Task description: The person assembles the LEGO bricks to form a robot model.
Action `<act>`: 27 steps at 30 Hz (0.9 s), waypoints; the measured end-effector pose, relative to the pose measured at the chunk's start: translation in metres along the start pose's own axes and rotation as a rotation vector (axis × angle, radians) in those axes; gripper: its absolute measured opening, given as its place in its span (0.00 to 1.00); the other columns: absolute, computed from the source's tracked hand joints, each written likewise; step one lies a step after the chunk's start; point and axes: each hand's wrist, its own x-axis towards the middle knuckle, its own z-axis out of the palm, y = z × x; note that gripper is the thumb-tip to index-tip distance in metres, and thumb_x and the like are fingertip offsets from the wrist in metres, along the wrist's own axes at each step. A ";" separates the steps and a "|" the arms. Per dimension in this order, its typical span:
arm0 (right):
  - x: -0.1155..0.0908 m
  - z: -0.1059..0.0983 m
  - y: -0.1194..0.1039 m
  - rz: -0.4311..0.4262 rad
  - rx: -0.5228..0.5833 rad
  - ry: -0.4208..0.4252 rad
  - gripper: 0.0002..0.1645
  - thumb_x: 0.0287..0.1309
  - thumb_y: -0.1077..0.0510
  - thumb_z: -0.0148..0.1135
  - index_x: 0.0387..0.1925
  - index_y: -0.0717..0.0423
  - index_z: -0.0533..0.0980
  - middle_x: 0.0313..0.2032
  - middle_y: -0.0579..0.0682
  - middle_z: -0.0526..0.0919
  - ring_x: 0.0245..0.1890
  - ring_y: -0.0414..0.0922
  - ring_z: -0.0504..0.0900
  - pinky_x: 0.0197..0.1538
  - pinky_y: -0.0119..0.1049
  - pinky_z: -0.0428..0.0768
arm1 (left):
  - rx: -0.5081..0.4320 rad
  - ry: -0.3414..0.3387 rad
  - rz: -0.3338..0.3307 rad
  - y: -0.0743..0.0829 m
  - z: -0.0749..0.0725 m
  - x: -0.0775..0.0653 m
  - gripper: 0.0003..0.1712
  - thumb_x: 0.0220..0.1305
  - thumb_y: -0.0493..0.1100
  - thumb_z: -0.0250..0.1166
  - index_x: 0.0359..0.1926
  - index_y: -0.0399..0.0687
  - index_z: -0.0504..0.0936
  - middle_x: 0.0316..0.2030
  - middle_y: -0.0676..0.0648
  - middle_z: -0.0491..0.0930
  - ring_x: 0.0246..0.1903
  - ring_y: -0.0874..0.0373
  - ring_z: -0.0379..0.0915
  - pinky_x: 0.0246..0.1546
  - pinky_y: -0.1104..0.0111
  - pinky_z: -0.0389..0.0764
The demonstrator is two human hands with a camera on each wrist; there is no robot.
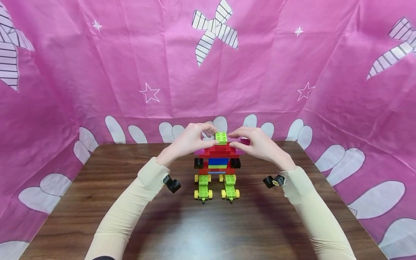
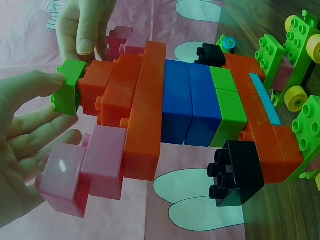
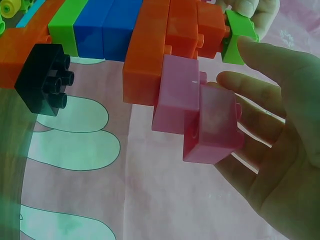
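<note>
A figure of toy building blocks stands upright on the table, with a light-green block (image 1: 221, 138) at its top. Its body has red blocks (image 1: 216, 150), blue blocks (image 1: 218, 161) and a black block (image 2: 237, 172) on each side. My left hand (image 1: 191, 139) pinches the light-green block, its thumb (image 2: 56, 82) against the block's side. On the other side, my right hand (image 1: 255, 142) is close to that block with loosely bent fingers, slightly apart from it in the head view. Pink blocks (image 3: 210, 122) stick out at the figure's shoulder, beside the right fingers.
Green wheeled bases (image 1: 203, 186) with yellow wheels carry the figure on the brown wooden table (image 1: 130, 180). A pink cloth (image 1: 182, 83) with bows and stars hangs behind and at both sides. Small black cameras (image 1: 172, 184) sit on the wrists.
</note>
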 end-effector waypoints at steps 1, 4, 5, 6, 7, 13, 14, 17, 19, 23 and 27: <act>0.000 0.000 0.000 0.000 0.003 0.001 0.19 0.52 0.50 0.67 0.47 0.45 0.80 0.42 0.43 0.84 0.41 0.40 0.80 0.43 0.36 0.81 | -0.005 -0.002 -0.001 0.000 0.001 0.000 0.15 0.55 0.50 0.68 0.43 0.52 0.81 0.39 0.50 0.83 0.38 0.59 0.78 0.40 0.64 0.81; -0.001 0.000 0.001 0.002 0.008 0.001 0.19 0.53 0.50 0.67 0.48 0.45 0.80 0.42 0.42 0.84 0.42 0.39 0.80 0.42 0.36 0.81 | -0.017 -0.007 -0.007 0.000 0.001 0.001 0.15 0.55 0.49 0.68 0.43 0.51 0.81 0.39 0.49 0.83 0.39 0.56 0.79 0.41 0.61 0.81; -0.001 0.000 0.001 0.002 0.009 0.001 0.19 0.53 0.49 0.66 0.48 0.45 0.79 0.42 0.42 0.84 0.42 0.39 0.80 0.43 0.36 0.81 | -0.018 -0.008 -0.008 0.000 0.001 0.001 0.15 0.55 0.49 0.68 0.43 0.51 0.81 0.39 0.49 0.84 0.39 0.56 0.79 0.41 0.60 0.81; 0.000 0.000 0.001 0.004 0.015 0.000 0.19 0.54 0.49 0.66 0.49 0.45 0.79 0.42 0.41 0.84 0.43 0.39 0.80 0.43 0.36 0.81 | -0.018 -0.009 -0.010 0.000 0.001 0.001 0.15 0.56 0.49 0.68 0.43 0.51 0.81 0.39 0.49 0.84 0.39 0.56 0.79 0.41 0.61 0.81; 0.000 -0.001 0.001 0.007 0.020 0.000 0.19 0.54 0.48 0.66 0.49 0.44 0.79 0.43 0.41 0.84 0.43 0.38 0.80 0.43 0.36 0.81 | -0.017 -0.009 -0.013 0.000 0.001 0.001 0.15 0.56 0.50 0.68 0.43 0.51 0.81 0.39 0.48 0.84 0.39 0.56 0.79 0.40 0.63 0.81; 0.003 -0.002 0.000 0.009 0.033 -0.004 0.20 0.54 0.45 0.64 0.49 0.44 0.79 0.45 0.41 0.83 0.44 0.39 0.81 0.44 0.36 0.82 | -0.004 -0.015 -0.023 0.000 0.002 0.001 0.16 0.56 0.51 0.67 0.44 0.52 0.81 0.38 0.50 0.84 0.37 0.62 0.78 0.37 0.70 0.79; 0.003 -0.002 0.000 0.005 0.031 -0.005 0.20 0.55 0.46 0.64 0.49 0.45 0.79 0.45 0.42 0.83 0.44 0.39 0.81 0.44 0.36 0.82 | -0.003 -0.016 -0.023 0.000 0.002 0.001 0.16 0.56 0.51 0.67 0.44 0.52 0.81 0.38 0.50 0.84 0.36 0.63 0.78 0.36 0.71 0.79; 0.004 -0.001 -0.001 -0.005 0.036 -0.005 0.20 0.55 0.48 0.65 0.49 0.46 0.79 0.45 0.44 0.84 0.42 0.39 0.81 0.42 0.37 0.82 | 0.001 -0.018 -0.017 -0.001 0.002 0.001 0.16 0.56 0.51 0.67 0.44 0.51 0.82 0.38 0.51 0.84 0.36 0.63 0.78 0.36 0.71 0.79; 0.005 -0.001 -0.002 -0.014 0.042 -0.001 0.19 0.55 0.49 0.65 0.49 0.47 0.79 0.45 0.45 0.84 0.41 0.38 0.81 0.41 0.37 0.82 | 0.005 -0.018 -0.011 -0.001 0.002 0.001 0.16 0.56 0.52 0.67 0.44 0.51 0.82 0.38 0.51 0.84 0.36 0.63 0.78 0.35 0.71 0.79; 0.007 0.000 -0.003 -0.032 0.054 0.007 0.19 0.56 0.50 0.64 0.50 0.47 0.78 0.45 0.46 0.84 0.40 0.37 0.82 0.40 0.35 0.82 | 0.012 -0.020 -0.003 -0.002 0.001 0.000 0.17 0.57 0.52 0.66 0.46 0.52 0.82 0.39 0.52 0.84 0.36 0.64 0.77 0.34 0.72 0.78; 0.008 0.001 -0.005 -0.033 0.067 0.003 0.18 0.57 0.50 0.63 0.50 0.47 0.78 0.44 0.47 0.84 0.40 0.37 0.82 0.39 0.34 0.82 | 0.011 -0.024 -0.002 -0.002 0.000 -0.003 0.16 0.60 0.52 0.64 0.48 0.53 0.83 0.39 0.54 0.84 0.36 0.65 0.77 0.33 0.72 0.78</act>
